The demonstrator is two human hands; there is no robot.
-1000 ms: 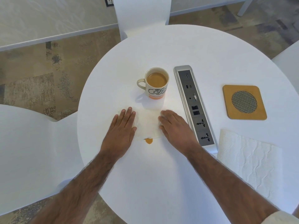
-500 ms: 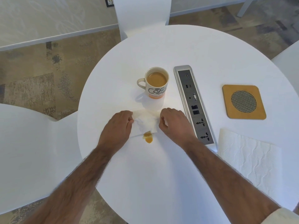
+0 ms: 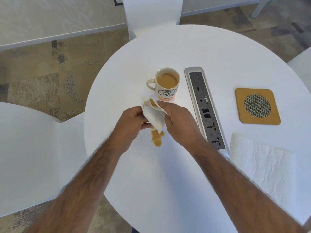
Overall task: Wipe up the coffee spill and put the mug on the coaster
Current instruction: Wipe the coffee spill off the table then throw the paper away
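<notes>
A cream mug full of coffee stands on the round white table, its handle to the left. Just in front of it, my left hand and my right hand both grip a white paper towel piece, lifted off the table and folded, with a brown stain near its top. A coffee spill lies on the table right under the towel's lower tip. The square wooden coaster with a round mesh centre lies bare at the right.
A silver power socket strip runs between the mug and the coaster. A spare paper towel sheet lies at the table's right front edge. White chairs stand at the left, the far side and the right.
My hands went from flat on the spread towel to bunching it up, then lifted it off the table. More of the spill is uncovered now.
</notes>
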